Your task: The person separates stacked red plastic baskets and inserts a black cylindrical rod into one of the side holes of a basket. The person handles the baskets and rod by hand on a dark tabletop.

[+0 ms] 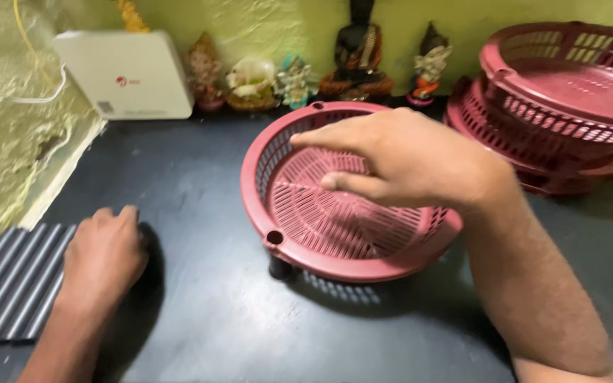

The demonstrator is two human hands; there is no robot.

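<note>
A round dark-pink slotted plastic basket sits tilted on the dark tabletop, raised on a short black leg under its near rim. My right hand hovers over the basket's bowl, fingers spread and pointing left, holding nothing. My left hand rests knuckles-up on the table at the left, fingers curled under, beside a row of dark tubes. Whether that hand grips a tube is hidden.
Two more pink baskets are stacked at the back right. Small figurines line the green wall behind. A white box-shaped device leans at the back left. The rough wall runs along the table's left edge.
</note>
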